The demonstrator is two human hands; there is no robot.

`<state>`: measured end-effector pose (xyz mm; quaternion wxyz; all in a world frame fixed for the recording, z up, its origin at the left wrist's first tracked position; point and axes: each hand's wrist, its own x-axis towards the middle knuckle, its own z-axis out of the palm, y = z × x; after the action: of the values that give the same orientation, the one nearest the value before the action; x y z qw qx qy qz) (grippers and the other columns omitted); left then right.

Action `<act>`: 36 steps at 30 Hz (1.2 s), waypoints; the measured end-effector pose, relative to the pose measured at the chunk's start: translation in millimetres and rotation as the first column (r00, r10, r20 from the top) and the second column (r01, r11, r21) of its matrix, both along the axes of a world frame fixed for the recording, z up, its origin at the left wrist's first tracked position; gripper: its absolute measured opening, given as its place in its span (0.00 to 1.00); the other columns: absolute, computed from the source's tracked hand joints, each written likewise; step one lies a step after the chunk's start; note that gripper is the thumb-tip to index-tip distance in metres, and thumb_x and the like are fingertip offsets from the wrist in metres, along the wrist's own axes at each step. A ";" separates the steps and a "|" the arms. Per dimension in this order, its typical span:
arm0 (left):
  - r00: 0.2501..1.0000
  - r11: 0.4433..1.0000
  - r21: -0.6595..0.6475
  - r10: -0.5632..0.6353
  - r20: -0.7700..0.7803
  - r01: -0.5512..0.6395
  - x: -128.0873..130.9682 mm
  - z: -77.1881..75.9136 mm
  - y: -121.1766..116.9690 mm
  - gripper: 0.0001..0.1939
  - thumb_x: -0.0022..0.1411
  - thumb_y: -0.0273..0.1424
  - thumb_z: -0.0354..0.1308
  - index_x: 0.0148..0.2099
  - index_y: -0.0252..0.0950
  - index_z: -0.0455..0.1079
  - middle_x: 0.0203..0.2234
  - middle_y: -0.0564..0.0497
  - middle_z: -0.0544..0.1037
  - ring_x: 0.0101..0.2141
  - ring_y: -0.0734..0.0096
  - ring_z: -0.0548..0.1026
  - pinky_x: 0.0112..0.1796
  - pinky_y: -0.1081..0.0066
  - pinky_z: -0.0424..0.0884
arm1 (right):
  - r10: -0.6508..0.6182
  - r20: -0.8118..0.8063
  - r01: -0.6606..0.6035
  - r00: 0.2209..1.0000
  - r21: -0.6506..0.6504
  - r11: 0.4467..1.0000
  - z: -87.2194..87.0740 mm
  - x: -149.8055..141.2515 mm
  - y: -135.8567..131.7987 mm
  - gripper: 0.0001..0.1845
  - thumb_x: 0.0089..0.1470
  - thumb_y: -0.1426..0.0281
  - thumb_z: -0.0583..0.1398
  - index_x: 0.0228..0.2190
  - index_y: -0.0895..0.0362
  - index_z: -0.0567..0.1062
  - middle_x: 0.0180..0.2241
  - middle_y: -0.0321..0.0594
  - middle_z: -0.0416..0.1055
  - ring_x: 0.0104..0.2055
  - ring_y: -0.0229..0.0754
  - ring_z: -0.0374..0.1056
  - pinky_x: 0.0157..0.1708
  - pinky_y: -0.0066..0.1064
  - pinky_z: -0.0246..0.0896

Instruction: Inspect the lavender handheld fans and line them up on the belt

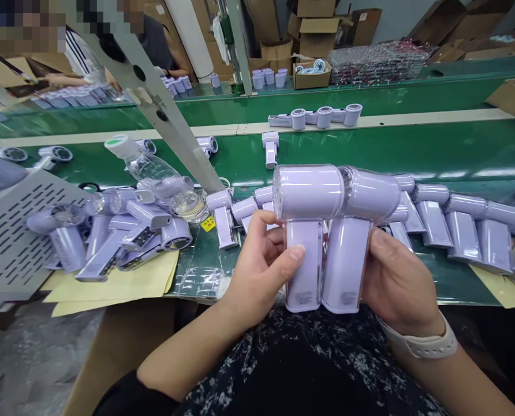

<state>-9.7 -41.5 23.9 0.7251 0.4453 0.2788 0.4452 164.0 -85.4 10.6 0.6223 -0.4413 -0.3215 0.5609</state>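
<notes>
Two lavender handheld fans, shaped like small hair dryers, are held upright side by side in front of me. My left hand (pixel 266 271) is closed round the handle of the left handheld fan (pixel 307 193), with the thumb on its front. On the other side, my right hand (pixel 398 277) grips the right handheld fan (pixel 344 260) by the outer edge of its handle; most of those fingers are hidden behind it. Their heads touch, and small print shows low on both handles. Behind them, several more fans (pixel 223 219) rest on the green bench.
To the left, a pile of fans (pixel 123 231) lies on yellow paper (pixel 110 289) beside a perforated grey box (pixel 36 225) and a plastic bottle (pixel 149 167). A slanted metal post (pixel 171 127) rises there. More fans (pixel 465 225) line the right. A person works across the conveyor (pixel 413 147).
</notes>
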 end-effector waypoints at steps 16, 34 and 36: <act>0.946 0.924 -0.231 -0.265 0.185 0.304 -2.7 -16.9 20.2 0.16 0.56 0.33 0.63 0.46 0.32 0.75 0.37 0.42 0.84 0.33 0.59 0.83 0.36 0.65 0.79 | 0.105 -0.168 -0.119 0.980 -0.075 0.990 -0.5 3.6 -4.6 0.20 0.63 0.52 0.50 0.35 0.53 0.73 0.26 0.42 0.72 0.25 0.44 0.65 0.27 0.37 0.65; 0.958 0.956 -0.059 -0.287 0.019 0.288 -5.9 -20.0 21.2 0.23 0.61 0.29 0.70 0.58 0.40 0.73 0.41 0.48 0.86 0.43 0.62 0.85 0.42 0.70 0.81 | -0.156 -0.121 0.149 0.980 -0.063 0.987 -19.6 6.6 2.3 0.13 0.61 0.64 0.53 0.39 0.50 0.76 0.31 0.40 0.81 0.37 0.54 0.80 0.40 0.50 0.80; 0.952 0.951 -0.048 -0.306 -0.023 0.304 -7.7 -20.7 23.4 0.26 0.61 0.31 0.70 0.60 0.39 0.71 0.44 0.45 0.86 0.44 0.61 0.84 0.41 0.71 0.81 | -0.149 -0.077 0.146 0.986 -0.036 0.989 -25.5 8.2 1.7 0.14 0.62 0.62 0.52 0.40 0.52 0.76 0.31 0.41 0.81 0.37 0.54 0.80 0.40 0.50 0.80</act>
<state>-17.3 -18.1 3.3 0.7906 0.4734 0.2273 0.3150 172.1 -83.7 -15.0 0.6678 -0.4505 -0.2545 0.5350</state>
